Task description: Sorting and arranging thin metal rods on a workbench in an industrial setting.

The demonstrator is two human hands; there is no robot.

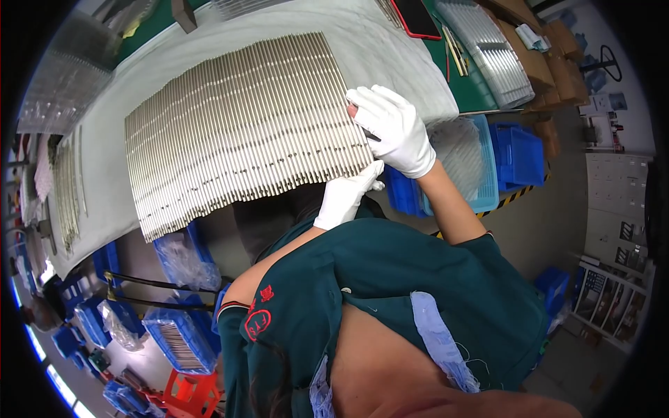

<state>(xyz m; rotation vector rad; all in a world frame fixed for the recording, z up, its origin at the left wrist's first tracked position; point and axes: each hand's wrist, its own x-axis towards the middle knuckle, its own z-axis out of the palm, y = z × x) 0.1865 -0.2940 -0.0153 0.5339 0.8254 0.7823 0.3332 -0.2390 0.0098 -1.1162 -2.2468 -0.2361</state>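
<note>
A wide row of thin silver metal rods (237, 125) lies side by side on a cloth-covered table, their near ends uneven. Dark marks run across them in bands. My right hand (398, 132), in a white glove, is at the row's right edge with its fingers bent together; one fingertip shows bare. A small dark spot shows below its fingers, too little to name. My left hand (343, 198), gloved too, is by the near right corner, its fingertips drawn together against the rod ends. Whatever either hand may pinch is hidden.
White cloth (418, 76) covers the table. A red-edged phone (416, 17) and clear plastic trays (495, 59) sit at the far right. Blue bins (517, 157) stand beside the table on the right, and a blue crate of rods (180, 341) is at lower left.
</note>
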